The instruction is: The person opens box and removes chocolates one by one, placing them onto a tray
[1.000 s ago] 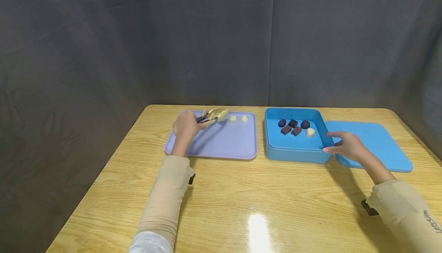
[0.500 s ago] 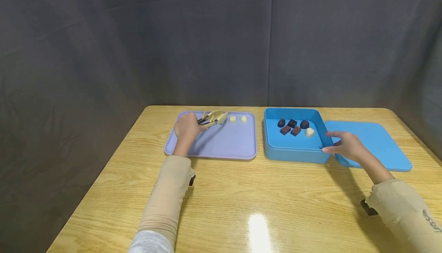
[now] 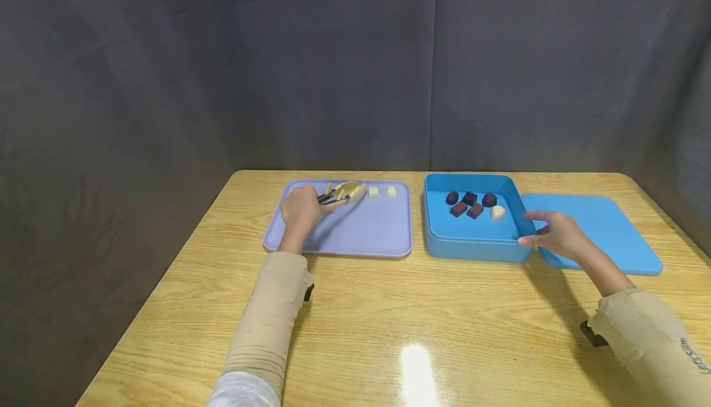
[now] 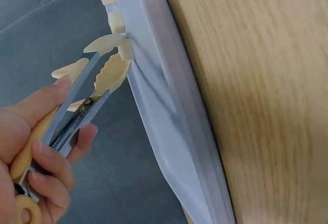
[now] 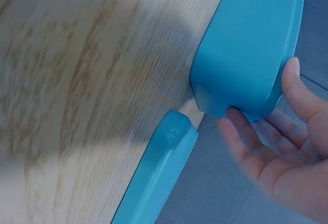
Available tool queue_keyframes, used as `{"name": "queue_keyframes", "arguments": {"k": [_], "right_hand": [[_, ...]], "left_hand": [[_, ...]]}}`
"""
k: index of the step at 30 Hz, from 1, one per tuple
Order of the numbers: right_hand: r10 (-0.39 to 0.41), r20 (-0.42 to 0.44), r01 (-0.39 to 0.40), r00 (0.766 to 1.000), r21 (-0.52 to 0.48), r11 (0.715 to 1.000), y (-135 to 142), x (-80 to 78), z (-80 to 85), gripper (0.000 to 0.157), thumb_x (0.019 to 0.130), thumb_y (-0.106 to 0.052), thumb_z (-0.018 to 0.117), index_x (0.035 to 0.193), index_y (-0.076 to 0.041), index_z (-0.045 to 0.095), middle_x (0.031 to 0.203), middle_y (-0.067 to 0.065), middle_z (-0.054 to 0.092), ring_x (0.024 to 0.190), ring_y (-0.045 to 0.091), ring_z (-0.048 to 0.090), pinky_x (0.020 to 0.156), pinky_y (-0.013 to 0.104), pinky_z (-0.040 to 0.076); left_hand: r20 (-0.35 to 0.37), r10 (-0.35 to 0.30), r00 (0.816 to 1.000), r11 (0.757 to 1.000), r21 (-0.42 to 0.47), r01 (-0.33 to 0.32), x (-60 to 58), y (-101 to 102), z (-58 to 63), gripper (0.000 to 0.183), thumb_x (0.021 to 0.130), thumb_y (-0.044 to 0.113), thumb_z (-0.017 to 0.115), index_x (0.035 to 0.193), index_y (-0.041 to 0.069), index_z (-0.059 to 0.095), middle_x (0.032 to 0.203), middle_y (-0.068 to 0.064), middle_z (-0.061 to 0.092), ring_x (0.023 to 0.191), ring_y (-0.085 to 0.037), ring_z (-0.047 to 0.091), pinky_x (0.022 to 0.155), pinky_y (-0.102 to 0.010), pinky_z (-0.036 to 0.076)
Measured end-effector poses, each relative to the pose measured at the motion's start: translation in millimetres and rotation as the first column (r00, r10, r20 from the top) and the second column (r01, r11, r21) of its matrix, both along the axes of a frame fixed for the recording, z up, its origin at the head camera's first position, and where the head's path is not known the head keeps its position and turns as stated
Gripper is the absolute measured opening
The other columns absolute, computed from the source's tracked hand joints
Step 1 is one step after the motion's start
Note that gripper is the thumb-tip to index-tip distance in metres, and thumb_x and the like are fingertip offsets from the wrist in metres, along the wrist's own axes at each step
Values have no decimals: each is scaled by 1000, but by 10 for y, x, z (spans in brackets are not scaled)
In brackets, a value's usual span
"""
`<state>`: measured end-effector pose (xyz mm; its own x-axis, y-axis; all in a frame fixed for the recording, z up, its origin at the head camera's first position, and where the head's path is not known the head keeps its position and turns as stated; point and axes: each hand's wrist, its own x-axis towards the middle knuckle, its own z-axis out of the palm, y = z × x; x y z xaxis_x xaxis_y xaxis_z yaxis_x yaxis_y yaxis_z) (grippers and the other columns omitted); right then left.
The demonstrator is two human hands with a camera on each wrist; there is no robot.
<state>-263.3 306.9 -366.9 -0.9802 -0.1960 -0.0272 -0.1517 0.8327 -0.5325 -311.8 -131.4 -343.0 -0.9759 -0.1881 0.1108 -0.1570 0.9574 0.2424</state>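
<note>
My left hand (image 4: 38, 155) grips a pair of tongs (image 4: 105, 75) with metal arms and cream scalloped tips, held over the lilac tray (image 3: 366, 234). Beside the tips is a small pale chocolate (image 4: 125, 48); whether they clasp it I cannot tell. Two more pale chocolates, one square (image 3: 373, 193) and one rounded (image 3: 391, 191), lie on the tray just to the right. My right hand (image 3: 563, 235) holds the near right corner of the blue box (image 3: 472, 248), thumb on one side and fingers (image 5: 241, 147) on another. Inside the box are several dark chocolates (image 3: 469, 199) and one white chocolate (image 3: 497, 212).
A flat blue lid (image 3: 605, 231) lies on the table right of the box. The wooden table (image 3: 355, 327) reaches towards me in front of tray and box. Behind and at both sides hangs a dark grey curtain (image 3: 333, 73).
The tongs' tips have dipped slightly towards the tray, and my left hand has shifted a little with them. My right hand stays at the box corner.
</note>
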Motion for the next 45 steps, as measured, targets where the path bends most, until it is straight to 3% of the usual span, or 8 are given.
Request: {"name": "queue_keyframes", "arguments": {"k": [12, 20, 29, 36, 45], "right_hand": [[7, 1, -7, 1000, 1, 1000, 5, -2, 23, 71, 79, -31, 68, 126, 12, 38, 109, 37, 49, 93, 44, 53, 72, 50, 45], [5, -2, -5, 1000, -10, 1000, -3, 11, 11, 68, 80, -28, 67, 126, 13, 37, 112, 38, 46, 95, 45, 53, 72, 49, 45], [11, -13, -11, 1000, 5, 1000, -6, 7, 11, 67, 80, -28, 67, 126, 12, 38, 113, 37, 46, 94, 44, 53, 71, 48, 45], [5, -7, -5, 1000, 1, 1000, -5, 5, 13, 70, 80, -31, 67, 126, 12, 38, 113, 38, 45, 95, 45, 52, 71, 49, 45], [7, -3, -7, 1000, -1, 1000, -15, -3, 27, 68, 80, -29, 67, 126, 12, 38, 112, 38, 46, 95, 45, 52, 72, 49, 45]], "left_hand": [[5, 17, 1000, 998, 67, -18, 24, -47, 16, 43, 65, 45, 76, 73, 8, 56, 72, -6, 54, 59, -17, 43, 44, -30, 33], [-99, 25, 995, 991, 136, -11, 83, -111, 73, 43, 65, 45, 76, 67, 9, 53, 70, -6, 52, 58, -19, 45, 47, -34, 36], [-139, -15, 990, 978, 202, 43, 154, -82, 117, 42, 64, 48, 76, 64, 11, 55, 67, -5, 49, 56, -18, 42, 45, -32, 33], [-205, -99, 974, 976, 173, 135, 217, -3, 154, 45, 63, 48, 76, 59, 10, 52, 60, -3, 47, 57, -18, 42, 48, -31, 33], [-173, -102, 980, 965, 223, 140, 251, 76, 185, 49, 61, 50, 76, 64, 10, 50, 60, -2, 43, 56, -18, 42, 47, -32, 32]]}}
